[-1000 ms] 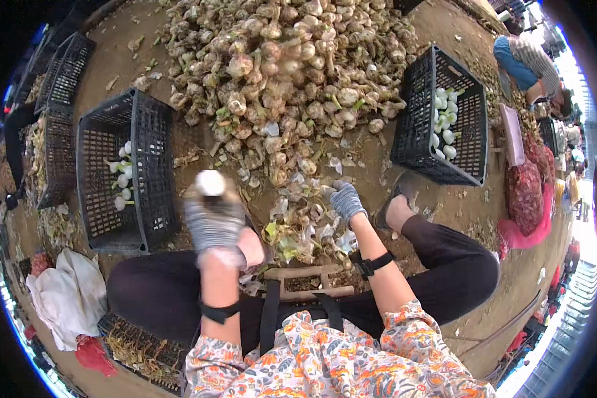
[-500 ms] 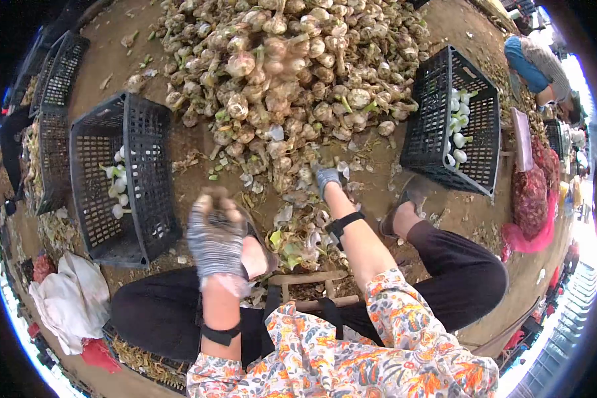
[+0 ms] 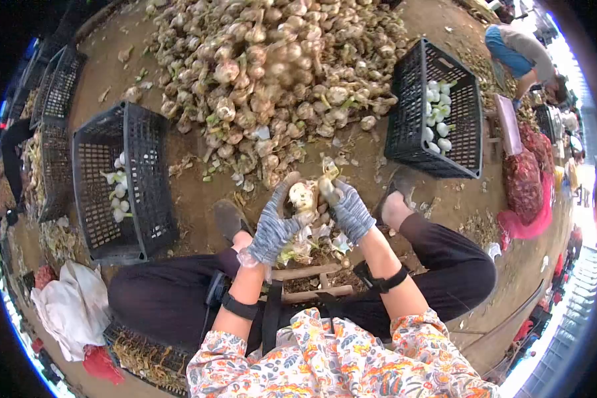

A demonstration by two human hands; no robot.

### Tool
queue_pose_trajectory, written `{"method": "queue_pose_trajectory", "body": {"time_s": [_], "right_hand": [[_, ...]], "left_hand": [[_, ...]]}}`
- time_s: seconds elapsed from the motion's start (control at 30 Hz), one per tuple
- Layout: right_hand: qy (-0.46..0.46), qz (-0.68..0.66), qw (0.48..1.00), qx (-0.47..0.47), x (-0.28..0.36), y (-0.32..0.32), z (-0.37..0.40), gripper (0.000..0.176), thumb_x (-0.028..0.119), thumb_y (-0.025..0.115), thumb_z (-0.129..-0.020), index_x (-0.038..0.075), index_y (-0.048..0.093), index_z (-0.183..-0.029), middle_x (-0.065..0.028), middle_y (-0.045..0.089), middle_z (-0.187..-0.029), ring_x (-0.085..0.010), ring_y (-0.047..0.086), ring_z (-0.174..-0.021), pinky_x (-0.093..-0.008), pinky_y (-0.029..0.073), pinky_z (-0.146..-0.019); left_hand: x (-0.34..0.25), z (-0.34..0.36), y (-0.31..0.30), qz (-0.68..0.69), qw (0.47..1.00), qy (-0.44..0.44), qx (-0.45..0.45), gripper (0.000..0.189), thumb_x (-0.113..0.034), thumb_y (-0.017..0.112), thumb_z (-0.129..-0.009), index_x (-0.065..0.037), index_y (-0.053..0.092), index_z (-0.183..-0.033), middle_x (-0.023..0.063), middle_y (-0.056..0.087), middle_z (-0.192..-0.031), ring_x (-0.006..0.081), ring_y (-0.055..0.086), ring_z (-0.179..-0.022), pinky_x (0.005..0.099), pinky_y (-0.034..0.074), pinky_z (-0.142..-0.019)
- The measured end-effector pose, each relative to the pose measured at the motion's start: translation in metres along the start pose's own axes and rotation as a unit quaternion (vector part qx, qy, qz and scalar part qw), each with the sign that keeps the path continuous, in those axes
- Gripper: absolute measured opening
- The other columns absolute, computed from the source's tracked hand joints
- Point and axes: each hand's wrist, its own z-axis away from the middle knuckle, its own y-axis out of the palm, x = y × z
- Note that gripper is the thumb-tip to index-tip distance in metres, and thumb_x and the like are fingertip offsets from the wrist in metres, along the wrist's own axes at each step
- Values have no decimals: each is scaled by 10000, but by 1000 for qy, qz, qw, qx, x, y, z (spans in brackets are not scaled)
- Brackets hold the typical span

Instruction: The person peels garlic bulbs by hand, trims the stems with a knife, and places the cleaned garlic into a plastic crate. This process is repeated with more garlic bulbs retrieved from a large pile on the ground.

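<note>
Both my hands wear grey knit gloves and meet in front of me over the ground. My left hand [image 3: 272, 225] and my right hand [image 3: 349, 209] together grip one unpeeled garlic bulb [image 3: 302, 196] with loose papery skin. Below them lies a heap of peeled skins and stalks [image 3: 305, 245] between my knees. A big pile of unpeeled garlic bulbs [image 3: 278, 73] spreads just beyond my hands.
A black crate [image 3: 136, 192] at my left holds a few peeled white bulbs; another black crate [image 3: 414, 113] at my right does too. More crates [image 3: 53, 86] stand far left. White cloth [image 3: 66, 305] lies by my left leg. Another person [image 3: 521, 56] crouches at upper right.
My left hand swung back from the left crate side, without the white bulb it held a second ago. My right hand picked a bulb from the pile, and both hands now hold it.
</note>
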Motion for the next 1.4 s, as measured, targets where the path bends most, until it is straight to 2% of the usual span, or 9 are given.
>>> {"method": "queue_pose_trajectory", "body": {"time_s": [0.17,0.6,0.67,0.9,0.97,1.03,1.1,1.17,1.4], "right_hand": [[-1,-261,965,5,68,-25,46,323,180,594,-813,-50,544,-1035,-65,607,-882,-84,524,-777,-255,464,-708],[8,-362,932,22,56,-31,61,236,50,574,-791,-43,558,-1007,-63,616,-924,-118,565,-801,-244,472,-728],[20,-314,948,43,50,-27,59,206,56,595,-763,-20,589,-955,-77,637,-842,-147,591,-745,-258,477,-680],[-205,7,979,-15,54,-23,76,213,65,629,-685,5,601,-887,-145,606,-718,-200,598,-664,-314,470,-635],[-178,-39,983,1,46,-19,77,271,33,611,-680,-5,577,-946,-146,616,-782,-191,595,-723,-303,466,-679],[-74,-156,985,-29,43,-19,76,350,6,594,-678,-19,531,-1022,-143,608,-867,-197,583,-799,-289,453,-741],[-96,-160,981,-42,42,-18,75,359,0,569,-682,-25,518,-1037,-134,592,-911,-198,568,-839,-288,443,-770],[-141,-170,974,-59,42,-14,76,379,-13,521,-690,-36,492,-1067,-116,560,-1000,-200,540,-919,-286,425,-828],[-82,-279,957,-17,37,-11,77,403,19,493,-730,-32,495,-1130,-57,593,-904,-122,547,-770,-230,454,-719]], "left_hand": [[2,9,16,-67,997,19,32,779,-111,728,-701,-34,280,-1334,98,405,-1277,190,423,-1144,317,358,-964],[19,8,14,76,997,-27,3,591,-283,608,-817,-36,350,-1287,89,474,-1192,172,518,-998,284,453,-832],[24,14,12,183,979,-85,-33,439,-378,509,-864,-42,484,-1146,81,592,-950,176,600,-745,276,512,-583],[6,-2,6,24,926,-334,-176,576,-562,322,-872,-60,604,-873,77,618,-740,174,577,-553,281,465,-449],[7,3,10,50,918,-325,-221,525,-522,416,-864,-35,606,-916,75,624,-808,169,585,-628,254,472,-527],[-2,0,20,-154,958,79,-227,484,-460,563,-816,-5,594,-976,65,618,-879,165,584,-727,241,464,-643],[-24,17,49,-175,947,118,-243,406,-320,681,-759,-10,586,-1003,63,598,-925,155,567,-798,237,437,-731],[-27,21,50,-505,835,218,-5,428,-310,692,-737,-23,571,-1030,75,568,-940,183,549,-839,299,405,-852],[-12,19,44,-324,941,75,-67,328,-137,717,-709,-6,586,-980,67,561,-912,146,540,-851,257,445,-770]]}}
